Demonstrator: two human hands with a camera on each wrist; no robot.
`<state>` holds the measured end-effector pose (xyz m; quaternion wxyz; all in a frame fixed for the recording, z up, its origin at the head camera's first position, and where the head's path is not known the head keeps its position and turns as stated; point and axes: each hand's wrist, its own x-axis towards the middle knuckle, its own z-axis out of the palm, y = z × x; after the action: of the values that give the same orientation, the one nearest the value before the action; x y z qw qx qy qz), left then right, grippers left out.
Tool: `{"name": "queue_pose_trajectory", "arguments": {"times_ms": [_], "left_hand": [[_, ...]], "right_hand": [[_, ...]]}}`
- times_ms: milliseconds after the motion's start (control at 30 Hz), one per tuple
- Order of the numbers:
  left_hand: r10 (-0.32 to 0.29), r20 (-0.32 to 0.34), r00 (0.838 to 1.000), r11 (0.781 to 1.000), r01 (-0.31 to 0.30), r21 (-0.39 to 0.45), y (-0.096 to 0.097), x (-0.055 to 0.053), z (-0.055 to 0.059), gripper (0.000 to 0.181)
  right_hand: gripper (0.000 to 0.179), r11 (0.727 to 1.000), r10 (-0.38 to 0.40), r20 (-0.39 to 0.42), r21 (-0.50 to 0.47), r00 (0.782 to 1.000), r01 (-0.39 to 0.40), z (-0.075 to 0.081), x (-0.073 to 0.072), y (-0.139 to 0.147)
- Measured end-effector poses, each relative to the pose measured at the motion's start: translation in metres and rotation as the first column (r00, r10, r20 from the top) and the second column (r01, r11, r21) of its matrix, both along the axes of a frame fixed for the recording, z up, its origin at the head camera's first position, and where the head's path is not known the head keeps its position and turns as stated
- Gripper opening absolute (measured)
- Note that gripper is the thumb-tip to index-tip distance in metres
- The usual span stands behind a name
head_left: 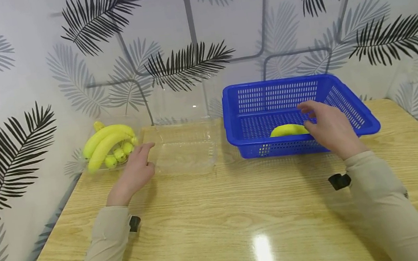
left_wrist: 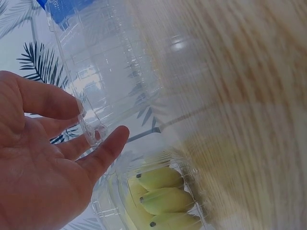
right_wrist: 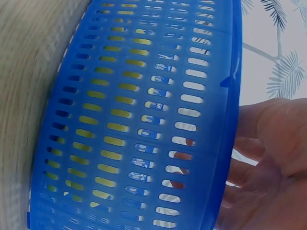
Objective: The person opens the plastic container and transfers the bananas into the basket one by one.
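My left hand (head_left: 135,169) reaches between two clear plastic containers, its fingers apart and holding nothing. In the left wrist view its fingertips overlap the edge of a clear container (left_wrist: 98,76). Several yellow bananas (head_left: 109,143) with greenish tips fill the left container; the other clear container (head_left: 186,157) stands with its lid raised. My right hand (head_left: 329,128) is over the front right rim of a blue plastic basket (head_left: 283,149), fingers loosely bent. Just left of these fingers a banana (head_left: 287,130) lies in the basket, partly hidden by its front wall; its yellow shows through the slots in the right wrist view.
The wooden table (head_left: 220,217) stretches forward to a wall (head_left: 226,22) with a leaf pattern. Both containers and the basket stand in a row along its back. A black strap piece (head_left: 339,181) sits at the right wrist.
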<state>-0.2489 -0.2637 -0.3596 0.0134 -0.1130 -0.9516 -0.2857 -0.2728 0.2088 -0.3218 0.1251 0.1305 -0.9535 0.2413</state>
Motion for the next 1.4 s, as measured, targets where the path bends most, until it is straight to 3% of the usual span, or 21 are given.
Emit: {"name": "queue_pose_trajectory", "arguments": {"times_ms": [333, 600, 833, 967, 1033, 1100, 1167, 1400], "left_hand": [[-0.001, 0.007, 1.000, 1.000, 0.001, 0.003, -0.001, 0.002, 0.001, 0.057], [0.028, -0.109, 0.994, 0.999, -0.024, 0.038, -0.005, -0.001, 0.013, 0.049], [0.156, -0.243, 0.957, 0.985, -0.133, 0.111, -0.024, 0.004, 0.026, 0.043], [0.263, -0.265, 0.928, 0.962, -0.234, 0.139, -0.044, 0.007, 0.031, 0.044], [0.316, -0.270, 0.910, 0.947, -0.285, 0.147, -0.054, 0.009, 0.030, 0.044], [0.345, -0.260, 0.902, 0.938, -0.319, 0.138, -0.062, 0.008, 0.026, 0.046], [0.347, -0.250, 0.904, 0.938, -0.329, 0.111, -0.068, 0.006, 0.021, 0.049], [0.287, -0.196, 0.938, 0.950, -0.305, -0.067, -0.083, -0.001, 0.003, 0.053]], "right_hand": [[0.039, 1.000, 0.006, -0.006, -0.008, 1.000, -0.006, 0.001, 0.004, -0.009], [0.039, 1.000, 0.014, -0.030, -0.020, 0.999, -0.015, 0.006, 0.008, -0.014], [0.040, 0.997, 0.070, -0.026, -0.007, 0.997, -0.071, 0.012, 0.016, -0.029], [0.040, 0.995, 0.098, -0.029, -0.008, 0.995, -0.098, 0.012, 0.018, -0.037], [0.040, 0.994, 0.105, -0.034, -0.009, 0.994, -0.106, 0.010, 0.018, -0.039], [0.040, 0.994, 0.109, -0.035, -0.011, 0.993, -0.109, 0.009, 0.017, -0.040], [0.040, 0.994, 0.110, -0.030, -0.008, 0.994, -0.110, 0.008, 0.017, -0.041], [0.040, 0.994, 0.111, -0.010, -0.003, 0.994, -0.111, 0.006, 0.016, -0.041]]}}
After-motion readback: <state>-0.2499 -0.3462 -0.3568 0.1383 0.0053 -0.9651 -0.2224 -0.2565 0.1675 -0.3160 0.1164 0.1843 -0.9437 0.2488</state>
